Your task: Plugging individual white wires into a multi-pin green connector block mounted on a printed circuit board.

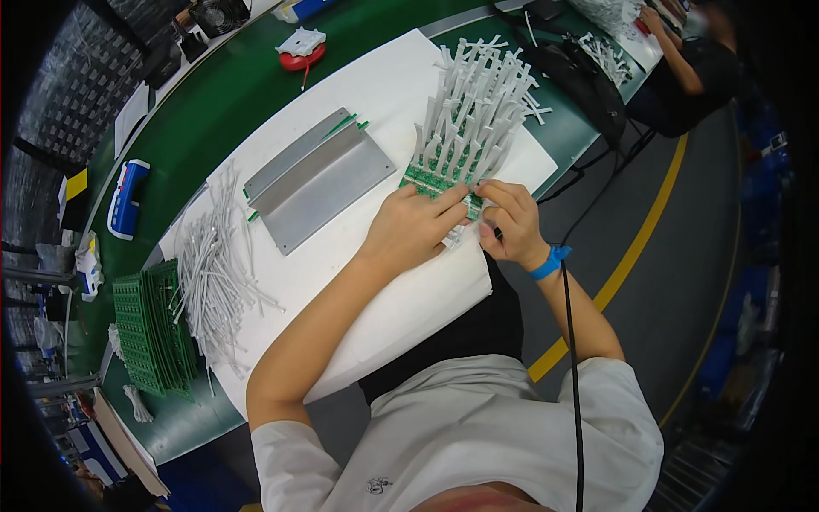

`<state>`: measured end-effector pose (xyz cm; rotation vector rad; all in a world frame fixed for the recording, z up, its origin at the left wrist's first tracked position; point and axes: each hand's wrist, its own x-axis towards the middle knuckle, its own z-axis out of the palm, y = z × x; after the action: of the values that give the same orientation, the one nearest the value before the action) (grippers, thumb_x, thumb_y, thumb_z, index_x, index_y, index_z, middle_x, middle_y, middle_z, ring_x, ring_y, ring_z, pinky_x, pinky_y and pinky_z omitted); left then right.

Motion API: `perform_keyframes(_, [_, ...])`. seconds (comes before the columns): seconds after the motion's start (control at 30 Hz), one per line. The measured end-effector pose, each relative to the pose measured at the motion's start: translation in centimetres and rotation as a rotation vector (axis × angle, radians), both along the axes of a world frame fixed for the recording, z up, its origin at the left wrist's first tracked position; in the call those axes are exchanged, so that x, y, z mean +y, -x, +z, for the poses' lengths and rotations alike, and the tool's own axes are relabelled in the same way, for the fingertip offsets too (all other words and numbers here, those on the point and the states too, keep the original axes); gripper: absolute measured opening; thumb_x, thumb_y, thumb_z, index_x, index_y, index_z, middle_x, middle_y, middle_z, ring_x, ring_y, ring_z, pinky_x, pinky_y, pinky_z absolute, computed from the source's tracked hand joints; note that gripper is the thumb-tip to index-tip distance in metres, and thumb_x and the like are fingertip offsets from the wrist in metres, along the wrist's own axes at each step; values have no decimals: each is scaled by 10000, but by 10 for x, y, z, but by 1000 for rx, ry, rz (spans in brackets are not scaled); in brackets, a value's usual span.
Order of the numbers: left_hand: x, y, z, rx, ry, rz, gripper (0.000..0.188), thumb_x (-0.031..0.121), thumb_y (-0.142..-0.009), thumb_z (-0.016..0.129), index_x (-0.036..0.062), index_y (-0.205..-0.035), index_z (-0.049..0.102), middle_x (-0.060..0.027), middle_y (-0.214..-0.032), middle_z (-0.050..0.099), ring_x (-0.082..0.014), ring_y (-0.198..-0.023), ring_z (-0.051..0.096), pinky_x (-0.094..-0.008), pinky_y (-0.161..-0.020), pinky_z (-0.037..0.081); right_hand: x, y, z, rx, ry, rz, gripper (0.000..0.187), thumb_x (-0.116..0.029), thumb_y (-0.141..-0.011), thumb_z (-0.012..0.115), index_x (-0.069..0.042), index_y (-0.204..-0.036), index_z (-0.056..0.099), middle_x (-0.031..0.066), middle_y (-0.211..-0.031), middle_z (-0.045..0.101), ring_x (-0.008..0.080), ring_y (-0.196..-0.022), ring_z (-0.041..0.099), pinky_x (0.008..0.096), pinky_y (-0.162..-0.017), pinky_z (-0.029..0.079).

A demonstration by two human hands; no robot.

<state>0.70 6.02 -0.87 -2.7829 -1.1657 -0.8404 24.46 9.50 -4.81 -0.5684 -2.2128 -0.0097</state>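
The green circuit board [418, 177] lies on the white sheet [341, 254] that covers part of my bench [192, 128], just beyond my fingers and a little to the right of my middle. Its near edge slants, the left end farther from me and the right end closer, and its upright crop of white cables [478, 94] fans away from me, tips toward the far side. They hide much of the board, so I can't tell which way its long axis runs. My left hand [408, 226] comes over from the left, fingers loosely bent and reaching across that near edge, touching it. My right hand [514, 224] sits at the right end, nearest that corner, index finger and thumb curled toward each other with only a small gap; whether they pinch anything, I can't tell. The two hands' fingertips nearly meet there. Left of the board, well apart from my fingers, lies the bent metal plate [328, 192], and beyond it the loose white cable pile [213, 277].
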Motion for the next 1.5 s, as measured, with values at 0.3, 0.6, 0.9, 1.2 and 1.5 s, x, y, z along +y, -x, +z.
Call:
perform_keyframes(0.3, [-3,-7,-4,-24,-21,52,219,203,-786,791,100,-929,662,-20,-1245,712,-186,-755,676,-321,-642,478,-2,2,3,-85,-4,-29,307,-318,-785,717,-39,-871,621,132,-1216,665,322,-1172,621,455,-965,485])
perform_keyframes(0.6, [-5,-7,-4,3,-67,39,272,144,-712,772,75,-937,636,-59,-1295,669,-166,-622,651,-318,-652,475,-1,2,8,-120,10,-20,389,-394,-871,637,-6,-902,639,151,-1194,657,334,-1175,599,477,-1021,449])
perform_keyframes(0.9, [-9,-9,-4,-8,-46,75,199,217,-846,770,73,-911,649,-35,-1260,700,-247,-624,621,-345,-605,490,0,7,11,-99,-19,-34,372,-378,-887,611,-7,-887,634,155,-1159,658,346,-1140,606,482,-1016,458])
perform_keyframes(1.2, [-26,-12,0,-722,188,92,537,65,-817,782,101,-1258,479,-110,-1065,534,-231,-672,565,-319,-667,513,-20,20,14,293,213,-33,165,-173,-840,679,-40,-902,602,163,-1109,656,356,-1026,620,434,-911,505])
perform_keyframes(1.5, [-36,-2,-9,-1494,1393,-298,596,458,-1016,589,194,-1474,314,-51,-1014,502,-76,-570,328,-231,-496,308,-57,68,45,493,747,-132,308,-6,-832,763,-2,-1132,694,84,-937,644,155,-797,592,276,-729,487])
